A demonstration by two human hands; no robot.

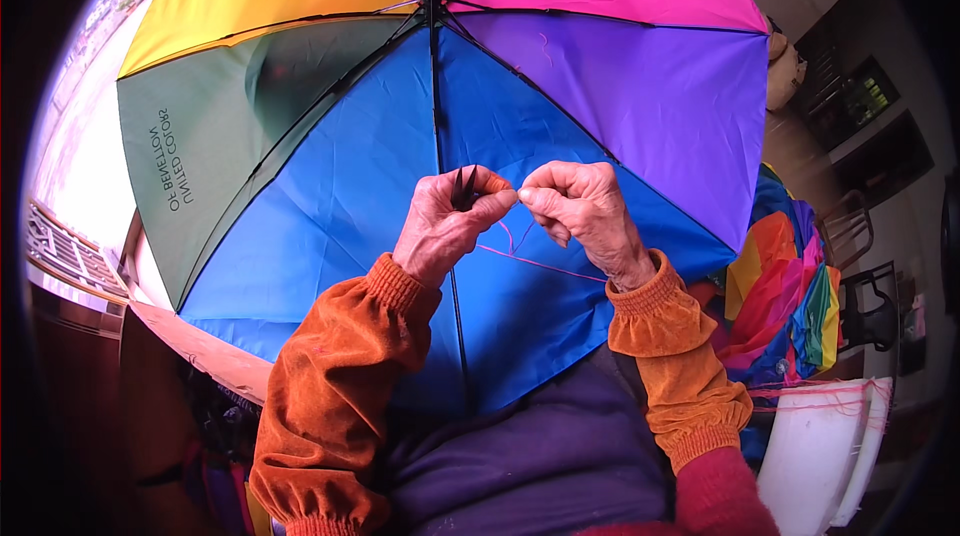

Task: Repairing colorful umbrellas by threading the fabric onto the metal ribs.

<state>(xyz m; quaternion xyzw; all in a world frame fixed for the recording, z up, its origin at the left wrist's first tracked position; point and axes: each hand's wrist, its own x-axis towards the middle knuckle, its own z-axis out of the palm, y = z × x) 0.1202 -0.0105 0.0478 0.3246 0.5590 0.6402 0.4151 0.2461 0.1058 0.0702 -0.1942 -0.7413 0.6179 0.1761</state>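
An open multicoloured umbrella (330,196) fills the space before me, its ribs and shaft facing me. Over its blue panels my left hand (435,221) is closed, with the dark pointed blades of small thread snips (464,188) sticking up from it. Its thumb and forefinger are pinched together. They meet the tips of my right hand (590,211), which is also closed in a pinch. Pink thread (545,263) hangs in a loose loop below the fingertips and trails right toward my right wrist. Whether a needle is between the fingertips, I cannot tell.
At the right lies a heap of rainbow-coloured cloth (785,286). Nearer stands a white plastic piece (820,446) with strands of pink thread across it. A dark chair (870,306) is farther right. A reddish ledge (200,346) runs under the umbrella's left edge.
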